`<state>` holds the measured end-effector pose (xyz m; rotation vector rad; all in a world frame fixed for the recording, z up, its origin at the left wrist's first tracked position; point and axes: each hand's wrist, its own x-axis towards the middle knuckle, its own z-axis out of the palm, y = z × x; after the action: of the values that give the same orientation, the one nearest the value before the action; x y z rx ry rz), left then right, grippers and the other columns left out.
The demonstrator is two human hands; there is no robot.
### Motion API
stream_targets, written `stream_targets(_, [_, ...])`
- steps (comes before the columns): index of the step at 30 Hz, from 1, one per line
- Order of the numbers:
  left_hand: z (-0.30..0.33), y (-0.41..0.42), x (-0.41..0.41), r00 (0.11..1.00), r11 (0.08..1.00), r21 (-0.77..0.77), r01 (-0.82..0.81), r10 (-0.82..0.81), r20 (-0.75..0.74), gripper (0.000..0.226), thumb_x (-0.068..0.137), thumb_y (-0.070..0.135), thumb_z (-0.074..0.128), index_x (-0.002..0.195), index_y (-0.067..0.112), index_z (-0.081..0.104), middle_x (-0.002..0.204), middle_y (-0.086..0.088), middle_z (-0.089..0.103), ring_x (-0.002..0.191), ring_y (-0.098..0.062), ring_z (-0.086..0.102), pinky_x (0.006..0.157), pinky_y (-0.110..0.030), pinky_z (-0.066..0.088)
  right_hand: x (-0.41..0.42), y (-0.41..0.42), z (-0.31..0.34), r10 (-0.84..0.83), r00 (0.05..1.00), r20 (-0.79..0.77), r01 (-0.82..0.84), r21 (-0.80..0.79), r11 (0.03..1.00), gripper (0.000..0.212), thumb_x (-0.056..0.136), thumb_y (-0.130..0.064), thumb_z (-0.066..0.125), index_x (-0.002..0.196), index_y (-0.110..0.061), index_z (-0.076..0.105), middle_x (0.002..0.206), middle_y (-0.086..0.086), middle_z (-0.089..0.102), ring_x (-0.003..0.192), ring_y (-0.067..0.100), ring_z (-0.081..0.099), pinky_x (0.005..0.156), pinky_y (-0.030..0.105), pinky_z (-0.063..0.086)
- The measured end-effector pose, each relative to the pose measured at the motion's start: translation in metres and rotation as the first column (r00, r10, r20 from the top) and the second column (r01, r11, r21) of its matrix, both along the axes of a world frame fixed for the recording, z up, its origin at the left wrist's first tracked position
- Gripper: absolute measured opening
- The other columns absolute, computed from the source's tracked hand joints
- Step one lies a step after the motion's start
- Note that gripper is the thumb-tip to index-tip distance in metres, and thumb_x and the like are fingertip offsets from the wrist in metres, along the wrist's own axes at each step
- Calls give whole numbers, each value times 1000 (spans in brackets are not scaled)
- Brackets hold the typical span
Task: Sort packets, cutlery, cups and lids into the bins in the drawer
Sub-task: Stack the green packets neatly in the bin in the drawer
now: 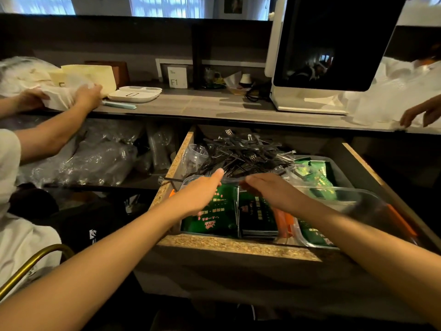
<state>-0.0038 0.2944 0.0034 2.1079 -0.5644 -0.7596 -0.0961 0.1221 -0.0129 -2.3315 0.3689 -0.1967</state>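
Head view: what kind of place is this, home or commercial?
Most likely a cafe or takeaway service counter, not a home. The open drawer holds a bulk heap of black disposable cutlery and stacks of green packets, and a point-of-sale style screen stands on the counter.
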Motion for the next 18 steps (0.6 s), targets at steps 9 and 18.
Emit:
stream_targets(9, [-6,12,3,990,996,-22,85,-87,-108,74,98,68,19,138,17,55,138,-11,59,110,-23,63,94,-44,56,43,6,-15,214,950,-227,-137,314,940,68,102,-55,17,144,-9,43,149,8,44,136,20,43,113,33,31])
stream_targets(18, [-19,3,1,974,954,200,222,-224,-14,104,78,91,10,156,26,30,156,-7,41,105,-17,64,107,-41,46,39,10,-15,222,955,-198,-171,244,955,60,105,-46,14,141,-10,46,138,8,52,123,16,50,103,28,37])
